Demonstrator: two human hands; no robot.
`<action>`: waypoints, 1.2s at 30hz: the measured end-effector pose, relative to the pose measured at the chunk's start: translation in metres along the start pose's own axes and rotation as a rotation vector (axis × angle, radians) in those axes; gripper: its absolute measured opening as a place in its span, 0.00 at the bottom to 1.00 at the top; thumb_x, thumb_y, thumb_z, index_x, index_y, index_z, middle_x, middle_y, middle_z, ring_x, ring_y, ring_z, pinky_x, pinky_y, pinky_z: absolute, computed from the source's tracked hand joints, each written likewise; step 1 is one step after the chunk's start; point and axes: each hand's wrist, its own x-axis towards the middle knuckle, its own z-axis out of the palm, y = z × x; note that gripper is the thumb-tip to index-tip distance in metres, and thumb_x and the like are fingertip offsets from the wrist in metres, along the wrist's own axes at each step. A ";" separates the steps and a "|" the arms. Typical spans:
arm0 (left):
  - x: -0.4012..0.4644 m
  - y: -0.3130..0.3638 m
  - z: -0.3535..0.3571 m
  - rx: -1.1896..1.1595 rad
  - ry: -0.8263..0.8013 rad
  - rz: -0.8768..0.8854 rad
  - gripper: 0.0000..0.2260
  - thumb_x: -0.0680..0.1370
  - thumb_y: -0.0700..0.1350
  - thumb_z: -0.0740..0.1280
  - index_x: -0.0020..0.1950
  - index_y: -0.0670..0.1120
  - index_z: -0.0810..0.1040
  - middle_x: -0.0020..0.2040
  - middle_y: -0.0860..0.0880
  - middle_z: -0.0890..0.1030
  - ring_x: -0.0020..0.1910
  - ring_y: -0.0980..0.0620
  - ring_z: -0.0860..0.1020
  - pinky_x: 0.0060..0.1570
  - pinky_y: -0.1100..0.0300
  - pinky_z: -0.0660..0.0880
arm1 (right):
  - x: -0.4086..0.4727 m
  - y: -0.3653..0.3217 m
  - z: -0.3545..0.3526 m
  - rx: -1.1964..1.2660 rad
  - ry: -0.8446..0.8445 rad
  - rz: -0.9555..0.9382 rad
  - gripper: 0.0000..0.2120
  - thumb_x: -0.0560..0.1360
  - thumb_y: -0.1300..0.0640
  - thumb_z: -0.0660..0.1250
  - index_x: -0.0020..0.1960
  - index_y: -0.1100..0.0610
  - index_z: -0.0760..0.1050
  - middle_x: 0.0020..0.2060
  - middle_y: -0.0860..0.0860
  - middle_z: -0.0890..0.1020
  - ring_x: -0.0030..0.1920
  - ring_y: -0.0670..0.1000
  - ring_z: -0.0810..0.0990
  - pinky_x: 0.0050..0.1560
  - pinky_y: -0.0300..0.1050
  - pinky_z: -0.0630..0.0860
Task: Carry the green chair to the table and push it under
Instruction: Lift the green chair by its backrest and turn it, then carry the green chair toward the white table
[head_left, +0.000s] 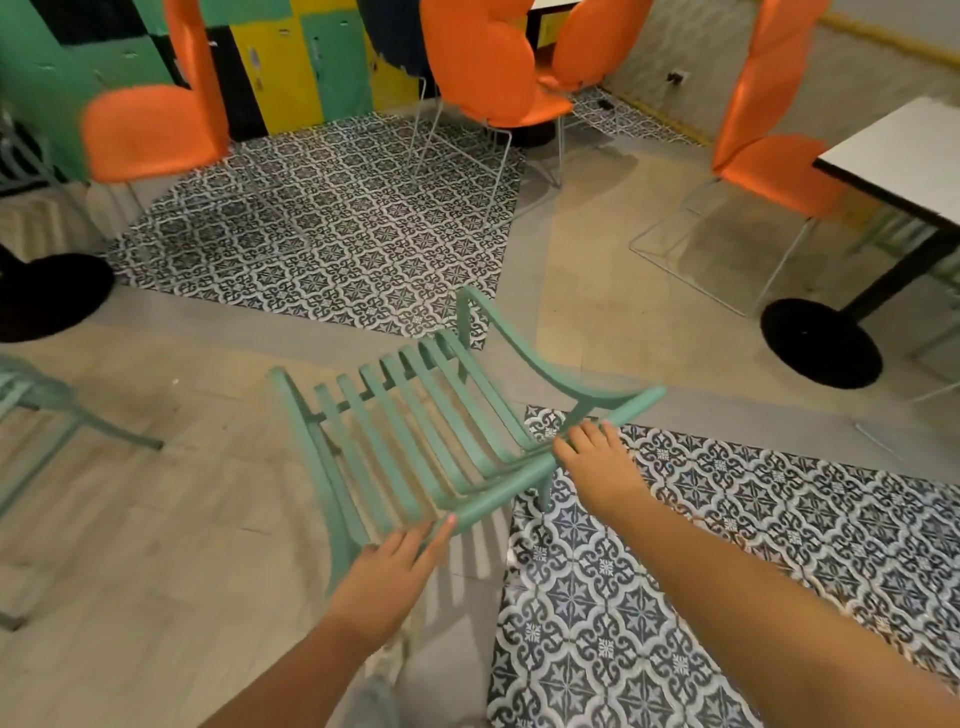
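The green slatted metal chair (415, 431) fills the middle of the view, tilted, its top back rail nearest me. My right hand (597, 462) wraps over that rail near its right end. At the rail's left end my left hand (395, 566) lies with fingers stretched out along the frame, and whether it grips is unclear. The white-topped table (904, 161) stands at the right edge on a black post with a round black base (821, 343).
Orange chairs on thin wire legs stand by the table (779, 171), at the back centre (493, 78) and at the left (150, 124). Another green chair (47, 410) is at the far left. A second black base (47, 296) lies left. Patterned tile patches mark the floor.
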 end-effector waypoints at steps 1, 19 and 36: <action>0.000 -0.007 0.001 0.022 0.014 0.025 0.63 0.45 0.31 0.75 0.78 0.43 0.51 0.57 0.43 0.80 0.42 0.44 0.79 0.25 0.54 0.74 | -0.009 -0.003 0.004 0.019 0.014 0.021 0.29 0.72 0.69 0.60 0.71 0.54 0.62 0.68 0.55 0.67 0.72 0.59 0.58 0.73 0.59 0.49; 0.065 -0.048 0.004 0.176 0.376 0.300 0.21 0.68 0.36 0.54 0.60 0.46 0.69 0.44 0.38 0.76 0.39 0.39 0.74 0.44 0.44 0.74 | -0.163 -0.123 0.039 0.361 0.144 0.776 0.34 0.52 0.64 0.78 0.58 0.54 0.77 0.46 0.52 0.82 0.49 0.55 0.79 0.56 0.58 0.74; 0.245 -0.016 -0.045 0.151 0.524 0.649 0.16 0.67 0.33 0.55 0.52 0.43 0.72 0.41 0.40 0.70 0.37 0.40 0.69 0.40 0.45 0.68 | -0.116 -0.071 0.051 0.427 0.203 1.078 0.41 0.58 0.77 0.63 0.70 0.59 0.63 0.64 0.58 0.73 0.68 0.60 0.66 0.71 0.59 0.47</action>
